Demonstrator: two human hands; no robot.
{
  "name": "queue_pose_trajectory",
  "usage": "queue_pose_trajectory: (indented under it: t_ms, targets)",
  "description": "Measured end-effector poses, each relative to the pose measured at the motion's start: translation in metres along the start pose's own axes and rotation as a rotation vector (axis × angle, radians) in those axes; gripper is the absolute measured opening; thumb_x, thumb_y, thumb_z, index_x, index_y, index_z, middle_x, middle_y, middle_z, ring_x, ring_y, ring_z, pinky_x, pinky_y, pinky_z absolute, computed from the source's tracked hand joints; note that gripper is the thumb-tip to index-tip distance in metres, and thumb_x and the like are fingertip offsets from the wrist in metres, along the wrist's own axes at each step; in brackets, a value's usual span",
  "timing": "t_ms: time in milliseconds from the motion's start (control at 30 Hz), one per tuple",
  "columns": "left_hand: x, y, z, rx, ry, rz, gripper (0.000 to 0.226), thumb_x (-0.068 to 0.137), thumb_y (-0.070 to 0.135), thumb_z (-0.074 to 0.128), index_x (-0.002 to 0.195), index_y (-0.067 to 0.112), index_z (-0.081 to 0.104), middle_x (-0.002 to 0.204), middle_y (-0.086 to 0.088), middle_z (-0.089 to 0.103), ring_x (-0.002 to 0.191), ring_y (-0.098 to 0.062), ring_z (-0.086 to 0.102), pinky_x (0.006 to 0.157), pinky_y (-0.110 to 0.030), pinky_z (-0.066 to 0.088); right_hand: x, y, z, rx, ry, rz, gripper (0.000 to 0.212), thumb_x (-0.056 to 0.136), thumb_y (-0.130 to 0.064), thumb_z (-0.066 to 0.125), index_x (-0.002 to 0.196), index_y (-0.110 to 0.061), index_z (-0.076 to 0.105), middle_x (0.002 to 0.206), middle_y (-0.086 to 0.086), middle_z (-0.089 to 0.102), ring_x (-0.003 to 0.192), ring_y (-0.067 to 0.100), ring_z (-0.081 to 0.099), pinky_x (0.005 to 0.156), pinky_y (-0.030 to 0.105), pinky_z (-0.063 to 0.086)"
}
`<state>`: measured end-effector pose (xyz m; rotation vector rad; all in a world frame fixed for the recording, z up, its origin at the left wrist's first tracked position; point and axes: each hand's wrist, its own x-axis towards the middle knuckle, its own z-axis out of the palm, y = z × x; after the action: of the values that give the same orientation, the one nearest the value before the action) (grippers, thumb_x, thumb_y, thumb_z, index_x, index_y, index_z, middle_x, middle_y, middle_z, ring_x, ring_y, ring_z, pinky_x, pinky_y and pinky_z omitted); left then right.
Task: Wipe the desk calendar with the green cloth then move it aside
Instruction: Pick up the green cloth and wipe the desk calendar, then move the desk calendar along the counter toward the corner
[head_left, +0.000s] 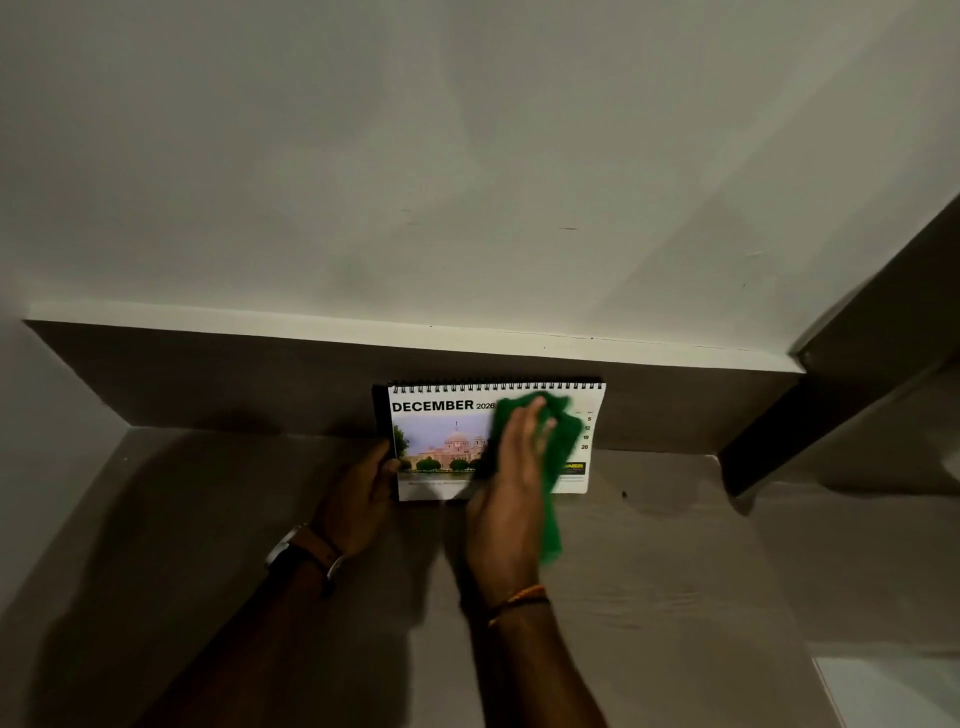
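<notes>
A spiral-bound desk calendar (441, 441) stands upright at the back of the brown desk (675, 571), showing December 2026 and a photo of a domed building. My left hand (363, 493), with a watch on its wrist, grips the calendar's lower left edge. My right hand (511, 493) presses a green cloth (556, 467) flat against the right half of the page. The cloth hangs down past the calendar's bottom edge and hides most of the date grid.
A low brown back panel (208, 384) runs behind the desk under a pale wall (467, 156). A dark slanted board (831, 395) rises at the right. A white surface (893, 691) shows at the lower right corner.
</notes>
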<state>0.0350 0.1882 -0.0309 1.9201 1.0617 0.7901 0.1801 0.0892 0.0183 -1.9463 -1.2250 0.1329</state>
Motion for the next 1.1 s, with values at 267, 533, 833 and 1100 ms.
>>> queue_pose_trajectory:
  t_ms: [267,533,833,1100]
  targets:
    - [0.001,0.001,-0.002,0.044,0.020,0.066,0.033,0.098,0.011,0.040,0.128,0.024,0.044,0.120,0.003,0.056,0.107,-0.007,0.056,0.086,-0.008,0.041,-0.019,0.019,-0.011,-0.240,-0.338,-0.281,0.088,0.080,-0.009,0.072,0.157,-0.023,0.031,0.165,-0.002,0.022,0.153,0.020,0.016,0.124,0.044,0.017]
    - [0.001,-0.003,0.001,0.036,0.002,0.019,0.032,0.099,0.014,0.039,0.129,0.024,0.045,0.116,0.007,0.056,0.093,0.007,0.053,0.077,-0.001,0.040,-0.026,0.102,-0.124,-0.597,-0.400,0.209,0.066,0.099,-0.005,0.044,0.159,-0.013,0.019,0.168,0.006,0.014,0.154,0.026,0.007,0.125,0.043,0.014]
    - [-0.003,0.002,0.000,0.085,-0.001,0.026,0.039,0.099,0.013,0.039,0.137,0.009,0.040,0.127,-0.003,0.055,0.109,-0.016,0.055,0.090,-0.028,0.044,-0.032,0.105,-0.112,-0.455,-0.384,0.193,0.071,0.101,-0.038,0.041,0.160,-0.021,0.005,0.165,-0.004,-0.005,0.153,0.023,-0.010,0.120,0.041,-0.008]
    - [-0.007,-0.001,-0.001,0.077,-0.071,-0.049,0.044,0.100,0.025,0.034,0.143,0.014,0.032,0.140,-0.005,0.048,0.123,-0.016,0.048,0.104,-0.034,0.039,0.009,0.085,-0.079,0.349,-0.185,0.314,0.032,0.088,-0.021,0.071,0.106,-0.044,0.058,0.099,-0.032,0.071,0.096,-0.014,0.064,0.069,0.001,0.047]
